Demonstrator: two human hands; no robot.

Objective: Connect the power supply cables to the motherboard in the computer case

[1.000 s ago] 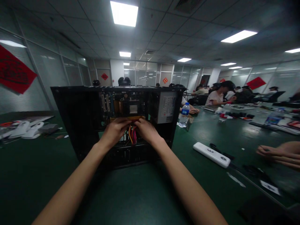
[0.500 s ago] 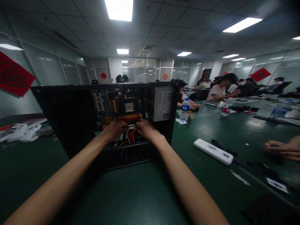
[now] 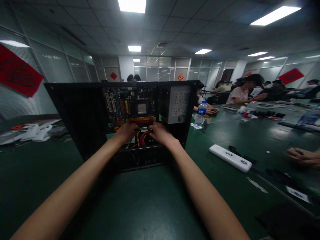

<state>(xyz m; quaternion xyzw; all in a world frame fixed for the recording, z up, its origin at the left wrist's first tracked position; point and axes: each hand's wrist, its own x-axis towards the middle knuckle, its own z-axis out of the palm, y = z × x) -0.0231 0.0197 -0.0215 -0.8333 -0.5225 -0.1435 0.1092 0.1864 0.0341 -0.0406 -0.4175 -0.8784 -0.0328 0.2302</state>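
An open black computer case (image 3: 140, 165) stands on the table in front of me, its inside facing me. A motherboard (image 3: 147, 98) is mounted at the back, with orange and red memory slots (image 3: 142, 119) along its lower edge. Just below these slots, my left hand (image 3: 128, 131) and my right hand (image 3: 160, 132) pinch the two ends of a thin strip (image 3: 143, 128) that looks like a memory stick. Both sets of fingertips are partly hidden. Red and yellow cables (image 3: 143, 138) hang beneath the strip. The grey power supply (image 3: 178, 106) fills the case's upper right corner.
Right of the case are a water bottle (image 3: 200, 115), a white power strip (image 3: 230, 157) and another person's hands (image 3: 301, 155). White parts (image 3: 37, 131) lie in a pile at left on the green table (image 3: 147, 200). More people sit farther back.
My view has shifted slightly, so the case sits a little higher and farther right in the picture. Both hands stay at the strip below the memory slots.
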